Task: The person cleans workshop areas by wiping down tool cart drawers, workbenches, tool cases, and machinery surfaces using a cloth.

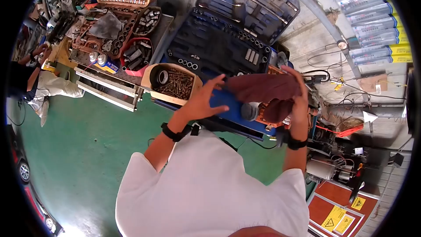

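Maroon cloth lying crosswise between two bare hands above a blue worktop (228, 100).
From left: a tan, open-topped box (165, 97) of brownish screws; the left hand (199, 102), empty, fingers spread wide; the soft maroon cloth (263, 87), its long axis running sideways, its loose end just beside the left fingertips, contact unclear; the right hand (300, 101), nearer its bunched end, fingers closed on it.

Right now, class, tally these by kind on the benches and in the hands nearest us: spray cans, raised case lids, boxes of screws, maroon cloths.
Spray cans: 2
Raised case lids: 2
Boxes of screws: 1
Maroon cloths: 1
Total: 6
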### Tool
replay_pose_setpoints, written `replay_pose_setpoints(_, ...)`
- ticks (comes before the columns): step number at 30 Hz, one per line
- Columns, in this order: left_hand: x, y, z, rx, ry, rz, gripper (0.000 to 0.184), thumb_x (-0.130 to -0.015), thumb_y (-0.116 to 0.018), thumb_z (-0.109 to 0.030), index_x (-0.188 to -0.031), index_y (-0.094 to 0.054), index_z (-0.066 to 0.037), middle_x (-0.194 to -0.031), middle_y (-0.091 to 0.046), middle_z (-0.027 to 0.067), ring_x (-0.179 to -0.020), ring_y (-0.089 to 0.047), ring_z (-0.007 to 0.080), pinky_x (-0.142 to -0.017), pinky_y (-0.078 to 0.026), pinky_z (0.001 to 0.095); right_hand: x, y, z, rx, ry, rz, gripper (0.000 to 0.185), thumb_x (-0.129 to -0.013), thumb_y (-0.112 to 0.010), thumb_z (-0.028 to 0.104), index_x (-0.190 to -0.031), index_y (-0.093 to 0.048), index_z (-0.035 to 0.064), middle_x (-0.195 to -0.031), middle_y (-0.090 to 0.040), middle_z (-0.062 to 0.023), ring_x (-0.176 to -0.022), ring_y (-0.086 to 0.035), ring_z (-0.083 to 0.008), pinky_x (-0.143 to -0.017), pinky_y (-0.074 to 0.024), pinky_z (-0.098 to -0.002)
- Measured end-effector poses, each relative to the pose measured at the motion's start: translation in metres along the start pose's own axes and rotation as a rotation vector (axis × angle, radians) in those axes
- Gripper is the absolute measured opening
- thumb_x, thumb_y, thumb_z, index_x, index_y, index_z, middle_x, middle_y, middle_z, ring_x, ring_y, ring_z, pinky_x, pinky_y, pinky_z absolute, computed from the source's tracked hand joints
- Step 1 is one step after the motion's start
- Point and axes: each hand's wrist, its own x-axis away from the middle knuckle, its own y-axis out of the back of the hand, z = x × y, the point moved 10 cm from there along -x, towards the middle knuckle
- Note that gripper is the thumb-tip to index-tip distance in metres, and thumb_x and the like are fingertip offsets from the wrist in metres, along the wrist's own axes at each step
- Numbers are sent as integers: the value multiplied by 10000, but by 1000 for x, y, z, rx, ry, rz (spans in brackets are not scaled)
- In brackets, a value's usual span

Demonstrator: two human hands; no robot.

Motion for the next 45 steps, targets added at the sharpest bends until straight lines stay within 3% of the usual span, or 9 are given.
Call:
replay_pose_setpoints(2,-4,-15,-17,109,-79,98,877,-799,-774,-162,-1484,-231,-89,-1413,-417,140,-1248,-471,231,-993,-424,373,-5,-23,-3,-120,-5,12,537,-750,-448,6,-1279,-525,-39,-1110,-620,-115,-1046,-589,-187,-964,-422,-291)
replay_pose_setpoints(6,-11,-20,1,496,60,137,440,-841,-700,-135,-1236,-542,-24,-1178,-634,149,-1117,-601,300,-901,-483,388,11,-37,-61,-98,-216,-115,484,-885,-543,123,-1334,-457,-39,-1240,-561,-120,-1152,-536,-186,-1004,-389,-286)
replay_pose_setpoints(9,-9,-1,-26,120,-245,-36,256,-826,-646,-75,-1074,-622,-17,-1028,-675,142,-1011,-629,337,-854,-498,387,29,-53,-110,-162,-238,-193,509,-900,-564,126,-1367,-422,-21,-1315,-510,-117,-1210,-488,-179,-1026,-372,-293)
replay_pose_setpoints(12,-13,-15,-42,-254,-271,78,321,-733,-618,44,-1049,-622,-12,-1021,-639,159,-1011,-614,351,-837,-501,395,18,-106,-87,-199,-146,-35,575,-875,-635,119,-1385,-398,1,-1344,-485,-117,-1247,-455,-176,-1041,-369,-316)
replay_pose_setpoints(16,-22,-6,-36,13,-100,17,362,-715,-643,6,-1075,-618,-22,-1125,-595,191,-1019,-595,380,-844,-498,421,7,-101,-66,-66,-53,-143,657,-807,-720,99,-1375,-403,10,-1318,-504,-114,-1232,-478,-186,-1028,-394,-336)
replay_pose_setpoints(22,1,-34,-46,-316,-421,253,390,-762,-644,16,-1144,-595,-48,-1252,-515,196,-1076,-555,378,-919,-465,428,3,-90,-72,149,-78,-32,618,-760,-763,101,-1309,-480,78,-1231,-567,-113,-1123,-581,-222,-943,-467,-338)
replay_pose_setpoints(26,8,-31,-21,-167,-205,255,352,-796,-642,-27,-1145,-604,-55,-1150,-557,170,-1018,-569,361,-874,-483,419,-7,-84,-47,434,66,11,585,-679,-720,3,-1231,-548,90,-1148,-603,-142,-1063,-611,-298,-910,-479,-369)
replay_pose_setpoints(34,33,7,33,-500,-230,175,237,-787,-604,-30,-1021,-638,-43,-945,-583,114,-890,-581,290,-762,-485,386,-74,55,49,997,371,-209,470,-716,-554,-122,-1162,-561,24,-1006,-654,-112,-898,-661,-223,-784,-532,-312)
replay_pose_setpoints(45,44,18,35,-552,-280,5,163,-786,-634,-97,-948,-642,-89,-893,-588,63,-926,-558,243,-887,-405,412,-187,201,-18,1086,60,-628,311,-749,-625,109,-1060,-612,88,-920,-686,-187,-870,-673,-365,-755,-524,-439)
